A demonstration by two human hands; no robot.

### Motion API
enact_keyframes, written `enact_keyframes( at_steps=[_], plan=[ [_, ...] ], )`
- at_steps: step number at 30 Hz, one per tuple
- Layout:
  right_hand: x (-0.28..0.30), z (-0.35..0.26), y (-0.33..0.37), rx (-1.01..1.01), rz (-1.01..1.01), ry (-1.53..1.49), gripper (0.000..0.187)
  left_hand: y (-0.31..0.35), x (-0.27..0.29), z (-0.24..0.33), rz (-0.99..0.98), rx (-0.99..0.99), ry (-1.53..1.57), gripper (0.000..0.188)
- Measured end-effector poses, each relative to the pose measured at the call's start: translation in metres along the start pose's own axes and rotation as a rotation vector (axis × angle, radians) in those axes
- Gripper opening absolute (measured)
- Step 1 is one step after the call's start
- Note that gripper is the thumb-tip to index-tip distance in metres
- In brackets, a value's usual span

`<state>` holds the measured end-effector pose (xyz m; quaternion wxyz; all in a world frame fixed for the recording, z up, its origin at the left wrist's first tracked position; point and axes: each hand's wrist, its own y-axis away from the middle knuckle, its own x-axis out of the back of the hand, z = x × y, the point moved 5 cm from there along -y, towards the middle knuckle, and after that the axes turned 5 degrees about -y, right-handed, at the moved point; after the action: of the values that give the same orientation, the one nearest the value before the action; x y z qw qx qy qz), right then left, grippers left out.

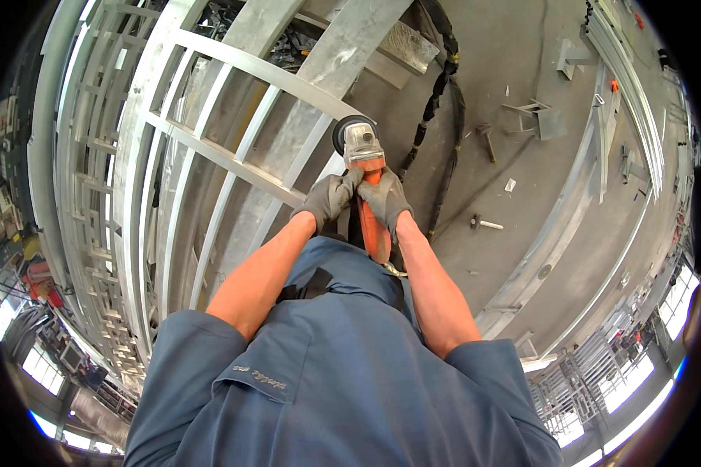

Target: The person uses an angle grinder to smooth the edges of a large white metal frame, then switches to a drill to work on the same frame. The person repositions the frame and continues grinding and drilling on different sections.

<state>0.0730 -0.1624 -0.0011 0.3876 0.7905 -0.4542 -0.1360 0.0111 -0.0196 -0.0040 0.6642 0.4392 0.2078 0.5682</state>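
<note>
An orange angle grinder (373, 226) with a silver head and a dark round disc points away from me, held in front of my waist. Around its orange body, just behind the head, my gloved right hand (385, 198) is closed. My gloved left hand (331, 196) is closed too, its fingers against the grinder's left side. The disc is at the right end of a welded metal frame (265, 71), by the corner of its curved far rail. Whether disc and metal touch, I cannot tell. Both palms are hidden.
Thick dark cables (432, 101) run across the floor right of the grinder. Hammers (487, 222) and metal brackets (544, 121) lie farther right. Long metal bars (631, 86) stretch along the right side. More ladder-like framework (93, 187) stands at my left.
</note>
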Motion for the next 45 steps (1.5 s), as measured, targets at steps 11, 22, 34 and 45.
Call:
enact_keyframes(
  at_steps=[11,22,34,45],
  plan=[
    [-0.001,0.016,-0.007,-0.040,-0.034,-0.150,0.050,-0.008,0.001,0.003,-0.021,-0.020,-0.044,0.094],
    [-0.004,0.009,-0.001,0.067,-0.041,-0.122,0.050,0.003,0.002,0.000,-0.007,-0.022,-0.013,0.096],
    [0.000,0.013,-0.009,0.001,-0.060,-0.138,0.049,-0.008,0.009,0.009,-0.020,0.015,-0.120,0.096],
    [0.000,0.012,-0.005,-0.005,-0.074,-0.199,0.046,-0.007,0.003,0.007,0.008,-0.006,-0.086,0.094]
  ],
)
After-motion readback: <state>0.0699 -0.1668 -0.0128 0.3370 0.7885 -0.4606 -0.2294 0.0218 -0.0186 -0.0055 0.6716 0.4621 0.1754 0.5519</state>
